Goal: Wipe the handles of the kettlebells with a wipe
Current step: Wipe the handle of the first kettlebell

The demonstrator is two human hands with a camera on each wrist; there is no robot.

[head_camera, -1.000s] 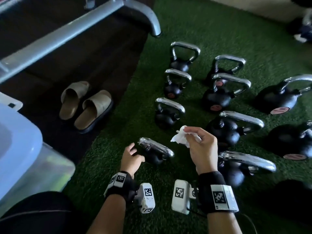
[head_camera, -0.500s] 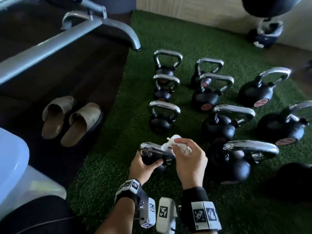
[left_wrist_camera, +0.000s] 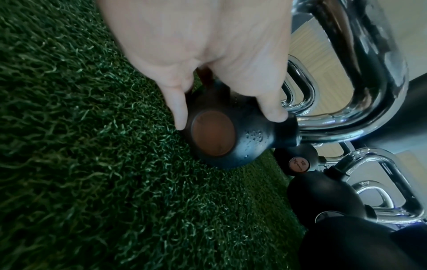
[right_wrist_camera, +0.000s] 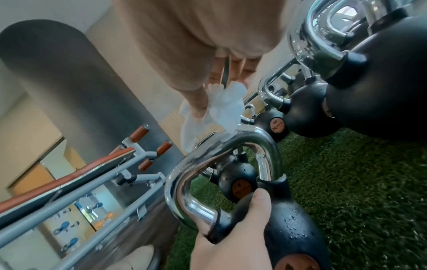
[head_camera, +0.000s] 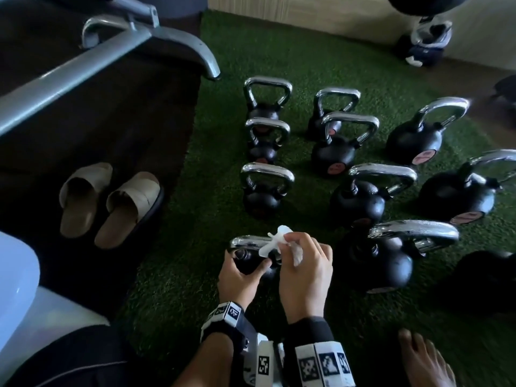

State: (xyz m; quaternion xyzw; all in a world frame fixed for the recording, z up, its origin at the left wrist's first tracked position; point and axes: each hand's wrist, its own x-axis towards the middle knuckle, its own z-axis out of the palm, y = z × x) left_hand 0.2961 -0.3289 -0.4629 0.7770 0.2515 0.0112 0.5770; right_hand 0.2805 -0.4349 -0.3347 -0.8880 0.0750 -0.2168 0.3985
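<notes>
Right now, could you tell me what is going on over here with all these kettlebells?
A person is crouched on the green turf, cleaning kettlebell handles. Their left hand grips the black body of the nearest small kettlebell to steady it, while their right hand pinches a white wipe against its chrome handle. The other kettlebells stand in rows beyond, untouched at this moment. A pair of beige slippers sits on the dark floor to the left.
</notes>
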